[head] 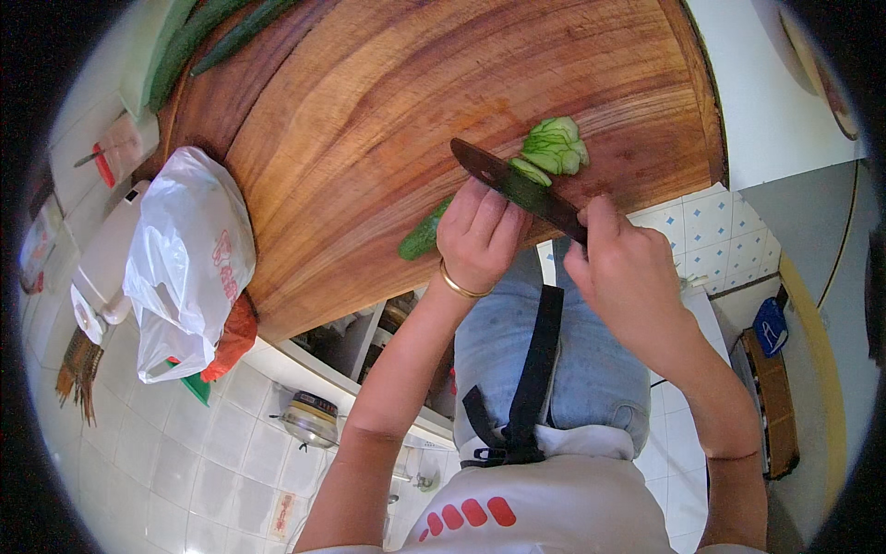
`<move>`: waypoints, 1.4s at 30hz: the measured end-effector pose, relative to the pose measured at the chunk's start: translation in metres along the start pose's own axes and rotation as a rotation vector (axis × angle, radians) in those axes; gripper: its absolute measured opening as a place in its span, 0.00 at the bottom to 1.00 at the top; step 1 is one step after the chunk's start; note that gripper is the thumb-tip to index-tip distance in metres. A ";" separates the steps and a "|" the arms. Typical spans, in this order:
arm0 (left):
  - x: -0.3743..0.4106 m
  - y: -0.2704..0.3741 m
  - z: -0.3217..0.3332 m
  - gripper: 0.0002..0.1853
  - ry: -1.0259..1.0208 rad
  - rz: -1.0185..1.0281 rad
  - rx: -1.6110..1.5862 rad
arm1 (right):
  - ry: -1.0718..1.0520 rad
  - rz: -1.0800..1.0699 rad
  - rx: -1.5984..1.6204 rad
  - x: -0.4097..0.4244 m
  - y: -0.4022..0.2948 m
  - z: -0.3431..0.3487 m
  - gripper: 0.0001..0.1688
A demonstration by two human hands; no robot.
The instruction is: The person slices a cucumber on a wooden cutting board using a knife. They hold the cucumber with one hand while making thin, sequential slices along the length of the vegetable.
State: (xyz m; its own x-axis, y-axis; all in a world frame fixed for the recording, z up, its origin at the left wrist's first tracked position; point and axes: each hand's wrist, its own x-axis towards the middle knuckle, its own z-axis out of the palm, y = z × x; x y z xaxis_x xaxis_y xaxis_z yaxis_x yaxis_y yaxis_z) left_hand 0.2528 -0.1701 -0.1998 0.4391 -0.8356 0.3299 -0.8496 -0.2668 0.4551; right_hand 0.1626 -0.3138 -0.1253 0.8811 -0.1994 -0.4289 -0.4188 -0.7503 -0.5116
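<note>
My left hand (481,232), with a gold bangle at its wrist, holds a dark green cucumber (423,234) down near the front edge of the wooden tabletop (360,159). Part of the cucumber is hidden under its fingers. My right hand (626,260) is closed around the handle of a dark-bladed kitchen knife (522,190), whose blade lies across the cut end, against the left fingers. Thin cucumber slices (556,147) overlap in a pile just beyond the blade, and a few more slices (530,172) lie right beside it.
Whole cucumbers (242,34) lie at the upper left, some in a pale green container (142,69). A white plastic bag (190,249) rests at the table's left edge, above a red bag (232,339). Open shelves (377,332) show below the tabletop.
</note>
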 end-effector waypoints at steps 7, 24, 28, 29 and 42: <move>-0.001 0.001 0.001 0.12 -0.007 -0.012 0.007 | -0.027 0.042 -0.010 0.002 0.001 0.004 0.11; -0.005 0.002 0.001 0.11 0.018 -0.056 0.017 | 0.211 -0.010 0.146 -0.006 0.009 0.020 0.14; -0.012 -0.002 0.005 0.13 0.026 -0.015 0.024 | 0.074 0.042 0.161 -0.019 0.003 0.008 0.15; -0.012 -0.002 0.006 0.13 0.035 -0.005 0.026 | 0.074 0.053 0.164 -0.020 0.004 0.007 0.15; -0.006 0.000 0.003 0.10 0.048 0.016 0.052 | 0.000 0.062 0.152 -0.015 0.001 -0.002 0.14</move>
State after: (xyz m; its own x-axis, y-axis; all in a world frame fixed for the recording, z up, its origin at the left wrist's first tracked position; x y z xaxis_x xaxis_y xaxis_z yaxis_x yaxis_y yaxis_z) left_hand 0.2496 -0.1669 -0.2040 0.4377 -0.8164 0.3766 -0.8701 -0.2791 0.4062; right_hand 0.1493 -0.3133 -0.1178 0.8524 -0.2422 -0.4634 -0.5010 -0.6324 -0.5909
